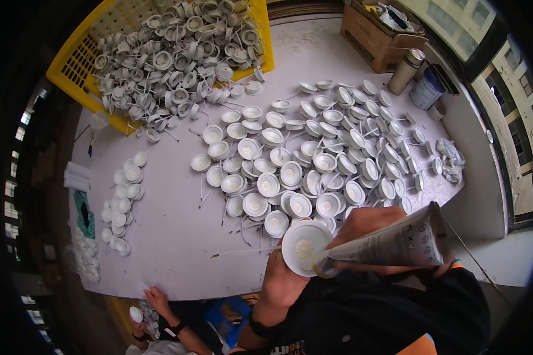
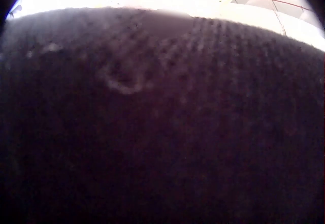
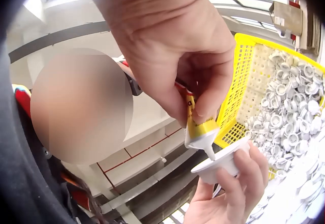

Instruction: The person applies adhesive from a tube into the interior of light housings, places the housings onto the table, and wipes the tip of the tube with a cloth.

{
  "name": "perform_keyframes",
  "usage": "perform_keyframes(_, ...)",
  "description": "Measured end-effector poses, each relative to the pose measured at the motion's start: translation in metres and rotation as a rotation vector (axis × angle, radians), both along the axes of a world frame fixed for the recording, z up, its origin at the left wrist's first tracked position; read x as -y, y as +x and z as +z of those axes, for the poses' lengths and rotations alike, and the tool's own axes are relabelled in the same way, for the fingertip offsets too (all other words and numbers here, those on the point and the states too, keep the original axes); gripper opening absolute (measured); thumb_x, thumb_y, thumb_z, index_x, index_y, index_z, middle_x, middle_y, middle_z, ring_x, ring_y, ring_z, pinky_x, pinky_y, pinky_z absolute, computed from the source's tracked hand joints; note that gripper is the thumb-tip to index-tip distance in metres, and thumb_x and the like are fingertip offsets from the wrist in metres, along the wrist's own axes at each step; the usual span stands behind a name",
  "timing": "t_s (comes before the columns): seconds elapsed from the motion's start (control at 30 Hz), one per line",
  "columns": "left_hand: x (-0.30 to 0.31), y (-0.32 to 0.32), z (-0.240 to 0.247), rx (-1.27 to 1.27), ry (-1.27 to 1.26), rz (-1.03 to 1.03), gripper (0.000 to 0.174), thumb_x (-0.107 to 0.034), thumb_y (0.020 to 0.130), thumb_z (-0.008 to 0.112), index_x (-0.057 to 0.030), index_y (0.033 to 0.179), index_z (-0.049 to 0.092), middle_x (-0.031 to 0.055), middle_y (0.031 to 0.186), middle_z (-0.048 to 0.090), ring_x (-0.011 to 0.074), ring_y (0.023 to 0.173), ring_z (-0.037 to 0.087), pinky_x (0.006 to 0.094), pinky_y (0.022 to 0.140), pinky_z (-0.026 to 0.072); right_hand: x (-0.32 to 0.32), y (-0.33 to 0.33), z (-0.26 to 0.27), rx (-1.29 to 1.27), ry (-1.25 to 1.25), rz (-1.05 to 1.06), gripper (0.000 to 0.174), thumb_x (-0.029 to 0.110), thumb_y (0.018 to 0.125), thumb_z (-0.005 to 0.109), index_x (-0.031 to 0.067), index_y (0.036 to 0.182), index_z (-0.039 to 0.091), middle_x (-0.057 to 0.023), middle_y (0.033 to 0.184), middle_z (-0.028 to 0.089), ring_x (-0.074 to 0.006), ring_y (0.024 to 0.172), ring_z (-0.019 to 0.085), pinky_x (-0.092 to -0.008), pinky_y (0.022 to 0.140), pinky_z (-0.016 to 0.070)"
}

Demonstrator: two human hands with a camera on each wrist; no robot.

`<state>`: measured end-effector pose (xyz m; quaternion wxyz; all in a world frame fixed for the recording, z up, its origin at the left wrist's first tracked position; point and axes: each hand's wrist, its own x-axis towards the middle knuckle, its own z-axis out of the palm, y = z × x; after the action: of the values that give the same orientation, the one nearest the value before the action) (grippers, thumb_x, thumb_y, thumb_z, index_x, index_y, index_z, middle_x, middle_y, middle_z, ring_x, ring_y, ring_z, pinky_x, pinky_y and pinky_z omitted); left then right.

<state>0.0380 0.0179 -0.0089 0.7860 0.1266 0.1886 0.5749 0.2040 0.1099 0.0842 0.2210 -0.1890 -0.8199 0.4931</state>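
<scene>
A white round lamp housing (image 1: 307, 247) with a yellowish centre is held by my left hand (image 1: 283, 284), its wire sticking out to the left. My right hand (image 1: 367, 228) grips a tube (image 1: 391, 244), its nozzle end at the housing's rim. In the right wrist view, the thumb and fingers of my right hand (image 3: 172, 56) pinch the yellow and white tube (image 3: 200, 132), nozzle down over the white housing (image 3: 223, 164); the fingers of my left hand (image 3: 233, 193) curl round the housing from below. Dark fabric fills most of the left wrist view.
Many white housings (image 1: 291, 173) with wires cover the table's middle and right. A yellow crate (image 1: 267, 41) of parts stands at the back left, a smaller row of housings (image 1: 124, 204) at the left. Back right are a cardboard box (image 1: 367, 38) and a flask (image 1: 405, 72). Another person's hand (image 1: 157, 300) touches the front edge.
</scene>
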Motion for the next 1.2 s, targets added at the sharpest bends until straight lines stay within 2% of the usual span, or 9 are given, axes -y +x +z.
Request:
perform_keyframes(0.1,0.000,0.002,-0.003,0.034,-0.040,0.002,0.061,-0.041,0.081,0.039,-0.0054,0.126,0.020,0.0087,0.124,0.033,0.0229,0.113,0.034,0.0374,0.091,0.0302,0.015,-0.010,-0.019,-0.115,0.053,-0.235,0.018,0.010,0.069,0.062,0.0067,0.086,0.057,-0.0035,0.083,0.056,-0.0198,0.073,0.054,-0.0289,0.063,0.0435)
perform_keyframes(0.4,-0.002,0.004,-0.004,0.004,-0.125,0.102,0.054,-0.042,0.082,0.035,-0.0103,0.124,0.025,0.0107,0.123,0.034,0.0277,0.107,0.040,0.0401,0.081,0.0401,0.002,-0.026,-0.010,-0.085,0.231,-0.361,0.013,0.007,0.071,0.059,0.0065,0.084,0.057,-0.0034,0.077,0.056,-0.0183,0.070,0.053,-0.0294,0.060,0.0430)
perform_keyframes(0.53,-0.001,-0.014,-0.014,0.069,-0.093,0.116,0.052,-0.040,0.085,0.027,-0.0058,0.124,0.024,0.0135,0.122,0.034,0.0311,0.106,0.040,0.0427,0.081,0.0390,0.006,-0.020,-0.027,-0.150,0.077,-0.472,0.013,0.012,0.073,0.059,0.0036,0.080,0.055,-0.0047,0.074,0.054,-0.0147,0.060,0.052,-0.0254,0.054,0.0424)
perform_keyframes(0.67,0.008,-0.075,-0.050,0.002,-0.207,0.287,0.050,-0.039,0.086,0.025,-0.0032,0.120,0.031,0.0146,0.115,0.041,0.0301,0.103,0.042,0.0424,0.082,0.0385,0.017,-0.017,-0.041,-0.308,-0.469,-0.646,0.030,0.024,0.070,0.062,-0.0005,0.080,0.048,-0.0063,0.067,0.048,-0.0108,0.049,0.048,-0.0214,0.045,0.0400)
perform_keyframes(0.9,0.028,-0.210,-0.182,-0.635,-0.695,0.532,0.046,-0.041,0.085,0.031,-0.0040,0.111,0.040,0.0123,0.107,0.048,0.0267,0.102,0.045,0.0419,0.085,0.0366,0.012,-0.014,-0.059,-0.286,-0.566,-0.674,0.028,0.020,0.069,0.061,-0.0009,0.079,0.046,-0.0071,0.067,0.047,-0.0117,0.049,0.049,-0.0212,0.042,0.0406)
perform_keyframes(1.03,0.029,-0.243,-0.195,-0.893,-0.972,0.505,0.047,-0.043,0.081,0.039,-0.0043,0.108,0.044,0.0113,0.104,0.050,0.0231,0.097,0.047,0.0422,0.080,0.0388,0.005,-0.010,-0.065,-0.261,-0.585,-0.710,0.033,0.023,0.069,0.063,-0.0020,0.082,0.045,-0.0075,0.072,0.046,-0.0120,0.050,0.049,-0.0207,0.041,0.0404)
perform_keyframes(1.1,0.014,-0.259,-0.202,-2.051,-1.192,0.251,0.041,-0.036,0.079,0.045,-0.0036,0.103,0.048,0.0117,0.095,0.053,0.0216,0.087,0.051,0.0378,0.073,0.0410,0.003,-0.010,-0.069,-0.251,-0.604,-0.745,0.034,0.024,0.069,0.063,-0.0018,0.082,0.045,-0.0074,0.071,0.046,-0.0119,0.050,0.049,-0.0207,0.040,0.0402)
perform_keyframes(1.13,0.001,-0.257,-0.202,-2.050,-1.181,0.248,0.041,-0.036,0.079,0.045,-0.0036,0.103,0.048,0.0117,0.095,0.053,0.0216,0.087,0.051,0.0378,0.073,0.0410,-0.001,-0.010,-0.071,-0.253,-0.606,-0.763,0.035,0.025,0.068,0.064,-0.0016,0.082,0.045,-0.0072,0.070,0.046,-0.0118,0.050,0.049,-0.0207,0.040,0.0401)
perform_keyframes(1.2,-0.020,-0.249,-0.192,-2.399,-0.875,0.902,0.038,-0.033,0.075,0.051,-0.0006,0.095,0.052,0.0105,0.084,0.054,0.0185,0.076,0.051,0.0317,0.067,0.0408,-0.009,-0.018,-0.071,-0.280,-0.616,-0.783,0.032,0.023,0.069,0.063,-0.0011,0.081,0.046,-0.0068,0.069,0.046,-0.0115,0.051,0.049,-0.0204,0.041,0.0398)
